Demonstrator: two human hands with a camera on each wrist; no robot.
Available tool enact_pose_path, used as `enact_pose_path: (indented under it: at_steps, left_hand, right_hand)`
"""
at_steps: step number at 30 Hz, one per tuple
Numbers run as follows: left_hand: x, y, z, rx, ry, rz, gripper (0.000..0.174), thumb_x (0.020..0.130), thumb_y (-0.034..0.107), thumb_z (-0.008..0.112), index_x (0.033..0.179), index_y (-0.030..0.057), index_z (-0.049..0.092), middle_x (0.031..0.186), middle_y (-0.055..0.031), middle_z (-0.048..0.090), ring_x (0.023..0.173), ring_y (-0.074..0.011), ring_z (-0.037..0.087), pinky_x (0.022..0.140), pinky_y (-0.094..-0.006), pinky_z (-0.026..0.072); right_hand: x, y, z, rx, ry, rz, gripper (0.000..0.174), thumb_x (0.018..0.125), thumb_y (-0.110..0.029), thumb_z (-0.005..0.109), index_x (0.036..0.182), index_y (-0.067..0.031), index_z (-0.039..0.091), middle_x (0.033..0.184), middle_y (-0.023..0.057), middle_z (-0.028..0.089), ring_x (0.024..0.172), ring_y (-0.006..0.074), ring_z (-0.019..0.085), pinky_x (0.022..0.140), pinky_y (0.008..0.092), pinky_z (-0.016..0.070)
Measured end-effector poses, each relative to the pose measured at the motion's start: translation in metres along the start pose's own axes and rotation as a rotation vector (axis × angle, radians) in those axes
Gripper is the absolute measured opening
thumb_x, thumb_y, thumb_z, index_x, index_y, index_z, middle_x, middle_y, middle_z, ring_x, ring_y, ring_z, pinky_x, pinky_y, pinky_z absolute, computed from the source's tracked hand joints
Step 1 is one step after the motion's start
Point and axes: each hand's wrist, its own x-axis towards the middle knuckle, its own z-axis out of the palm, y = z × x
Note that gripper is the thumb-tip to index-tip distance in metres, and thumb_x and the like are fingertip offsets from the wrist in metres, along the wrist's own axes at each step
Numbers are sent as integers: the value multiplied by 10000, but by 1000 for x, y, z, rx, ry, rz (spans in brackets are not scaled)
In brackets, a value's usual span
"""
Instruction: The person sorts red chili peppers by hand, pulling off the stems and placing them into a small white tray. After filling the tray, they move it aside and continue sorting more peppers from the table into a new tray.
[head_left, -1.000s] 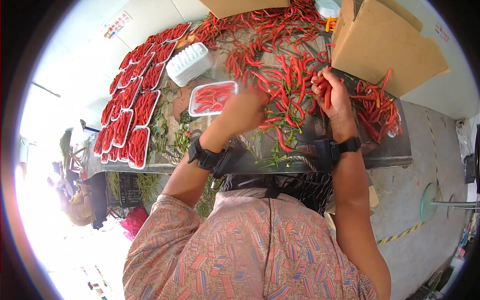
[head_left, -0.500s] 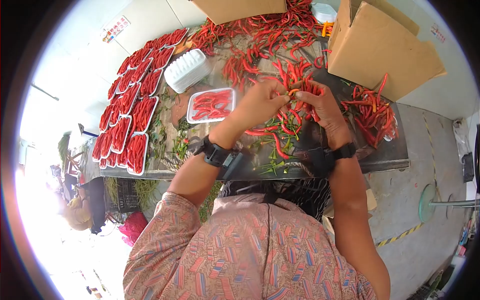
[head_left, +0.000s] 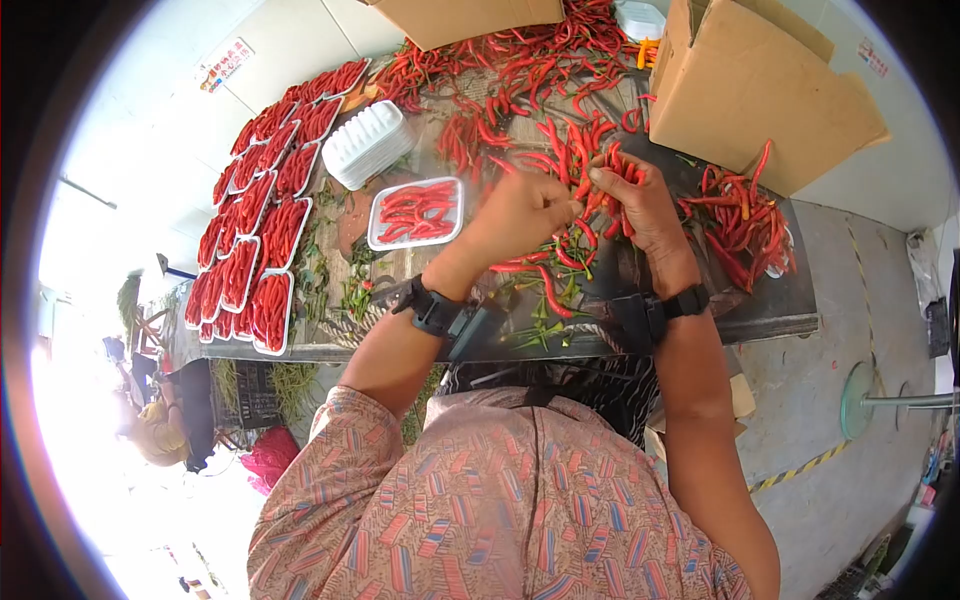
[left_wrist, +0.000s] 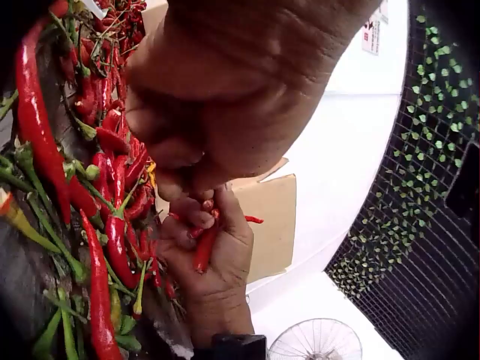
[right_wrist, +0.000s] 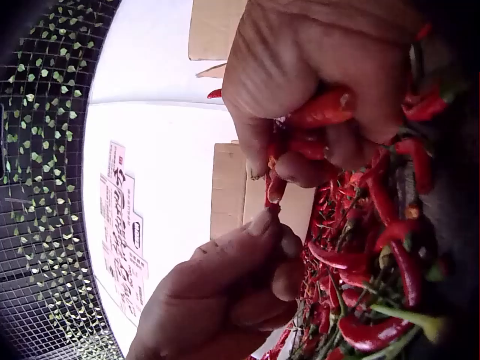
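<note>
In the head view the left hand (head_left: 522, 215), fingers curled, is beside the right hand (head_left: 645, 205), over a pile of red chilies (head_left: 570, 150). The right wrist view shows the right hand (right_wrist: 315, 67) gripping several red chilies (right_wrist: 322, 110) against its palm. Below it, the thumb and a finger of the left hand (right_wrist: 225, 292) pinch the end of a slim red chili (right_wrist: 275, 187). Seen from the left wrist, the left hand (left_wrist: 225, 97) covers much of that contact. To its left in the head view lies a white tray (head_left: 374, 226) with a loose layer of chilies.
Filled chili trays (head_left: 270, 312) stand in rows at the table's left. Behind the part-filled tray is a stack of white trays (head_left: 367, 150). A cardboard box (head_left: 760, 110) stands at the back right, with another chili heap (head_left: 745, 225) before it. Green stems (head_left: 545, 325) litter the front edge.
The left hand came from near the part-filled tray to the right hand, then drew slightly left. The right hand turned and shifted a little, still gripping chilies. The view moved slightly.
</note>
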Motion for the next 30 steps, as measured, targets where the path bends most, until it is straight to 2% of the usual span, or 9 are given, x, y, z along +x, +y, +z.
enact_pose_path:
  at_steps: [3,5,9,12,16,19,25,27,30]
  left_hand:
    - [-8,18,-2,56,-43,139,210,844,167,657,719,3,615,610,-126,551,548,-203,557,546,-329,433]
    - [-9,26,0,106,-66,509,162,831,143,656,750,5,627,632,-156,551,583,-252,594,574,-350,457]
    - [-9,31,5,140,-163,376,101,808,115,655,854,25,652,675,-156,588,640,-285,626,600,-378,475]
    - [9,18,0,287,-1,272,246,775,96,642,1018,65,654,790,-130,644,768,-299,644,691,-398,502]
    - [29,-4,1,430,70,396,238,766,108,631,999,75,667,820,-141,642,851,-315,632,772,-419,500]
    - [31,-9,6,564,-97,504,174,767,125,608,911,60,681,845,-163,634,904,-344,608,809,-448,488]
    - [14,-6,-7,473,-115,389,152,772,177,606,744,38,660,810,-164,640,860,-353,613,756,-465,488]
    - [24,4,-13,690,-141,100,170,768,232,632,763,67,671,777,-152,652,792,-359,633,707,-470,500]
    - [42,-6,-5,595,-49,196,183,762,262,639,769,84,678,755,-154,659,748,-360,646,677,-473,506]
  right_hand:
    - [-1,-3,0,9,-46,18,177,873,-176,693,969,-38,640,746,3,638,572,47,557,504,184,429]
    - [2,1,-2,110,27,94,149,883,-180,678,928,-44,638,738,24,642,550,53,537,500,191,418]
    - [9,8,-17,250,107,85,133,902,-198,650,891,-67,631,732,37,643,549,82,528,493,213,404]
    - [7,1,-17,550,184,72,166,929,-241,603,851,-96,623,738,27,632,611,117,517,484,242,369]
    - [12,9,-28,615,199,83,146,928,-229,597,871,-96,604,782,31,616,627,104,511,487,235,363]
    - [15,14,-36,635,164,40,134,929,-225,588,896,-95,579,843,38,590,628,97,501,489,230,356]
    - [13,11,-36,721,49,52,134,926,-220,591,904,-92,560,885,42,561,642,95,495,492,225,354]
    - [10,7,-29,719,171,62,131,918,-216,606,898,-96,558,885,41,559,643,96,495,494,225,353]
    - [10,6,-27,696,200,52,128,914,-214,615,898,-99,560,876,33,562,641,93,494,487,220,346]
